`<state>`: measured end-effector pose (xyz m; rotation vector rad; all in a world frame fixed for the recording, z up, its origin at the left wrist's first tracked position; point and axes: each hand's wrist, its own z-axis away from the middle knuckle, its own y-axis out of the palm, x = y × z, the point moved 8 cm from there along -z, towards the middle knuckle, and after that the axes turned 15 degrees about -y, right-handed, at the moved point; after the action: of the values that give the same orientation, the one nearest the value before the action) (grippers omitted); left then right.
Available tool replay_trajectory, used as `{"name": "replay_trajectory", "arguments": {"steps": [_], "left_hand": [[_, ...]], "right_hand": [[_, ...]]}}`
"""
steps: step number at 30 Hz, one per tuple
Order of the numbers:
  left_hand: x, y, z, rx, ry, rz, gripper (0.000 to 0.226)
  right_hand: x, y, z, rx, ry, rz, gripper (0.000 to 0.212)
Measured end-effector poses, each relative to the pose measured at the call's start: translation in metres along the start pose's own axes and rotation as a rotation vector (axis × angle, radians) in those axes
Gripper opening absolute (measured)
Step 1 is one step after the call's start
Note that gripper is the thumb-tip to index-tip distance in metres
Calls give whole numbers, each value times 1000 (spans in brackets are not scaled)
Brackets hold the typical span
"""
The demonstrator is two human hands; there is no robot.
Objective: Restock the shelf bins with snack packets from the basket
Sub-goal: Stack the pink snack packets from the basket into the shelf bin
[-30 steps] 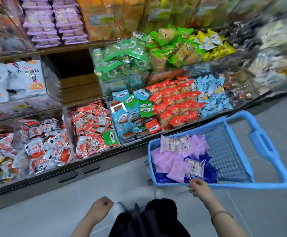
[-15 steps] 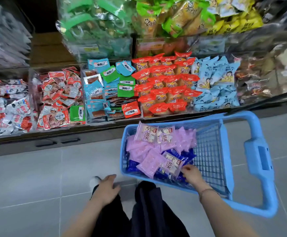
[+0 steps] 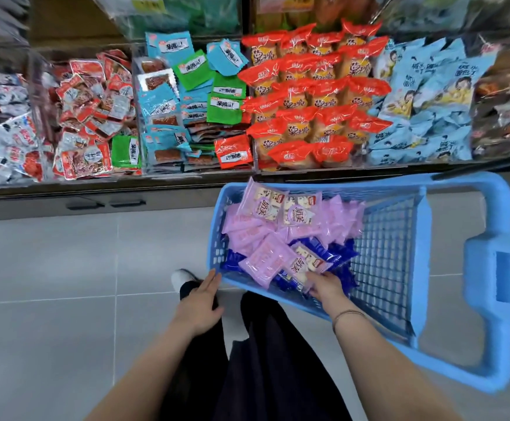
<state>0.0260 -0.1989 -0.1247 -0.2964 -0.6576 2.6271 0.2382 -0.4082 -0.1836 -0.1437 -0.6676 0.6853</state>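
Observation:
A blue plastic basket (image 3: pixel 448 268) stands on the floor in front of the shelf. It holds several pink snack packets (image 3: pixel 278 220) on top of dark blue packets (image 3: pixel 335 253). My right hand (image 3: pixel 323 285) is inside the basket at its near edge, its fingers around the end of a pink packet (image 3: pixel 304 264). My left hand (image 3: pixel 200 299) hovers with straight fingers just left of the basket's near corner, holding nothing. Clear shelf bins (image 3: pixel 199 173) above the basket are full of snack packets.
The bins hold red-and-white packets (image 3: pixel 90 117), blue and green packets (image 3: pixel 187 95), orange-red cakes (image 3: pixel 314 95) and light blue bags (image 3: pixel 429 107). Grey tiled floor (image 3: pixel 65 284) spreads to the left. My dark trousers and a white shoe (image 3: pixel 181 278) lie below the hands.
The view has dropped and closed in on the basket. My right hand has gone from the basket's rim into it and taken hold of a pink packet. My left hand has opened and moved toward the basket.

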Motion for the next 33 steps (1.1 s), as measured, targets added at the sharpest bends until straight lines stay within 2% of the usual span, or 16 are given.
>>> {"name": "replay_trajectory", "arguments": {"steps": [2,8,10,13,15,16,18,20,22,25,26,28,30,33], "left_hand": [[0,-5,0,5,6,47,74],[-15,-35,2,-24,-53,367,57],[-32,-49,8,-59,1,467,61],[-62,-70,20,-75,153,582,79],[-74,-80,27,-57,185,649,85],[-76,-83,29,-50,181,656,80],[-71,-88,31,-68,164,661,50],[-52,-93,31,-83,91,776,31],[-27,-92,32,-64,-6,949,29],[5,-83,38,-31,-131,1212,25],[13,-78,39,-11,-163,1296,24],[28,-71,40,10,-209,1433,26],[40,-68,41,7,-239,1513,27],[59,-65,40,-22,-296,1504,28]], "right_hand": [[12,-2,2,0,-70,0,20],[91,-23,26,-78,-540,50,9],[115,-16,39,40,-612,45,11],[135,16,61,384,-609,125,21],[140,42,79,597,-595,125,15],[139,54,87,674,-568,90,15],[136,73,93,732,-473,-29,18],[130,81,84,647,-362,-193,19],[116,78,63,479,-283,-233,16],[77,62,33,282,-190,131,10],[65,60,26,266,-151,211,10],[47,63,20,272,-74,226,14],[37,71,15,264,-16,158,22],[30,86,10,215,63,-24,33]]}}
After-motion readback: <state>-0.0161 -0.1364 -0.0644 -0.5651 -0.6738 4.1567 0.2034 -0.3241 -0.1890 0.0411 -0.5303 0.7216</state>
